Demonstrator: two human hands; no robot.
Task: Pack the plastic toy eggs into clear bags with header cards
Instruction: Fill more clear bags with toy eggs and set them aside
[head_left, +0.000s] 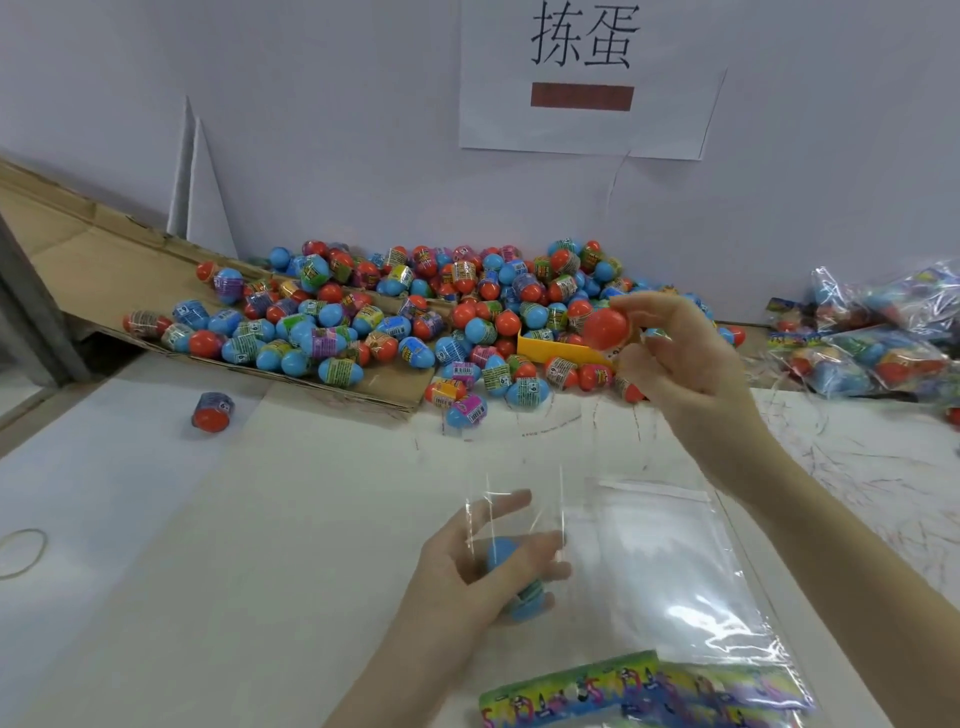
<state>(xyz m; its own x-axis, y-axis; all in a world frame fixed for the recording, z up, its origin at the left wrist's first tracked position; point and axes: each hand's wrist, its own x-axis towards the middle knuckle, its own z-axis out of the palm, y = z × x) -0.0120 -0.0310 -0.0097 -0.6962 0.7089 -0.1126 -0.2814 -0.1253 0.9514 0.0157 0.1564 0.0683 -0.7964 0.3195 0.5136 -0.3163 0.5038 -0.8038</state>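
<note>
White paper-covered worktable (260, 519): bare surface spreads to the left of the left hand; its far edge meets the pale wall (363, 130), which carries a white paper sign with black characters (587, 73).

Flattened brown cardboard sheet (104, 270): lies sloped, well beyond and left of both hands, part of the egg heap resting on it.

Heap of red-and-blue plastic toy eggs with printed shrink bands (415, 312): directly behind and below the right hand, filling the room between that hand and the wall; long axes point every way.

Filled clear bags of eggs (883, 338): piled to the right of the right hand, near the table's right side.

Flat clear plastic bags with colourful printed header cards (675, 597): just right of the left hand, header cards (649, 691) toward the viewer, mouths toward the heap.

Open clear plastic bag (519, 519): gripped by the left hand (467, 571), fingers curled round it, mouth upward; a blue-ended toy egg (506, 558) sits inside, long axis roughly upright, blurred.

Right hand (670, 358): raised above and beyond the held bag, fingertips pinching a single toy egg, red end showing (605, 327), axis pointing left.

Yellow plastic scoop edge (550, 351): just under the pinched egg, half buried.

Stray egg (213, 413): alone, well left of both hands.

Rubber band (23, 553): far left.
</note>
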